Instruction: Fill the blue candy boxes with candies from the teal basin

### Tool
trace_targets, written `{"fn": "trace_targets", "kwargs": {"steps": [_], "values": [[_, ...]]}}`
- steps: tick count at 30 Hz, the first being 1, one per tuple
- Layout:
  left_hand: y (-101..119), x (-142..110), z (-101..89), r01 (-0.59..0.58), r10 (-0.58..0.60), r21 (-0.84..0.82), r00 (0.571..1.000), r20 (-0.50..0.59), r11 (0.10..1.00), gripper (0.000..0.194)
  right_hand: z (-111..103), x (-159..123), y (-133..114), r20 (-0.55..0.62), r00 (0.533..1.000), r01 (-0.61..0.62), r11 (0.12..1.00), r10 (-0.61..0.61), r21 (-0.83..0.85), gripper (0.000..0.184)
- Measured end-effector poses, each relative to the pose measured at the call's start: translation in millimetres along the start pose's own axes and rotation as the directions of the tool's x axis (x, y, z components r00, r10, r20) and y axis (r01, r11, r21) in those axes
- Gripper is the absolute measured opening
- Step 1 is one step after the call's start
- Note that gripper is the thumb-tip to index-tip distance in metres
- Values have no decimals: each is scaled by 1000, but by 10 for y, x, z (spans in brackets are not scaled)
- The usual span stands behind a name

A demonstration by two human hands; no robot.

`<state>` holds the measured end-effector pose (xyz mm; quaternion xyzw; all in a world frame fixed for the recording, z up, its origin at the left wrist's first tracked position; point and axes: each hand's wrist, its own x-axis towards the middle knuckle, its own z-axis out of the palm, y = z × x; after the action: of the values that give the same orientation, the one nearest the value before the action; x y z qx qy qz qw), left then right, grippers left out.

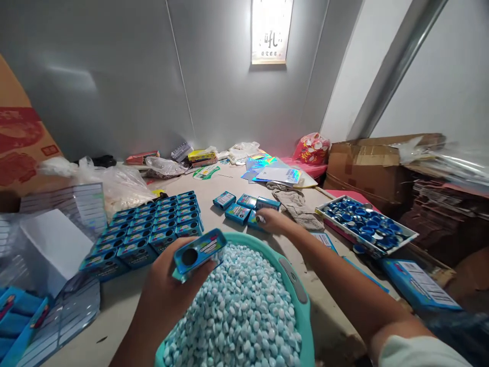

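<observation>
My left hand (179,275) grips a small blue box (204,251) with a round dark hole in its top face, tilted above the left rim of a teal tub (305,316). White and pale-blue candies (248,300) fill the tub. Beyond the far rim, my right hand (273,221) has its fingers curled over a small blue box (253,220). A small greyish spot shows at those fingertips, too small to name. Several similar blue boxes (237,214) lie around it on the table.
Rows of upright blue boxes (139,250) with holes stand at left, beside plastic bags (118,183). A shallow tray (401,238) of blue and silver caps sits at right, near a cloth glove (298,206). Cardboard boxes (367,165) stand behind it.
</observation>
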<state>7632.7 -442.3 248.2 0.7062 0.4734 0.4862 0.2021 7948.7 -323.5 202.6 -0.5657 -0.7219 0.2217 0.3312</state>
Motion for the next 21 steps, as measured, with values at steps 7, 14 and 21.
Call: {"fn": "trace_targets", "kwargs": {"steps": [7, 14, 21], "values": [[-187, -91, -5, 184, -214, -259, 972, -93, 948, 44, 393, -214, 410, -152, 984, -153, 899, 98, -409, 79], [-197, -167, 4, 201, -228, -310, 972, -56, 929, 47, -234, -764, 78, -316, 949, -94, 967, 15, -237, 48], [125, -132, -19, -295, 300, -146, 954, 12, 944, 48, -147, -1218, -1088, -272, 922, 386, 622, -274, 681, 23]]}}
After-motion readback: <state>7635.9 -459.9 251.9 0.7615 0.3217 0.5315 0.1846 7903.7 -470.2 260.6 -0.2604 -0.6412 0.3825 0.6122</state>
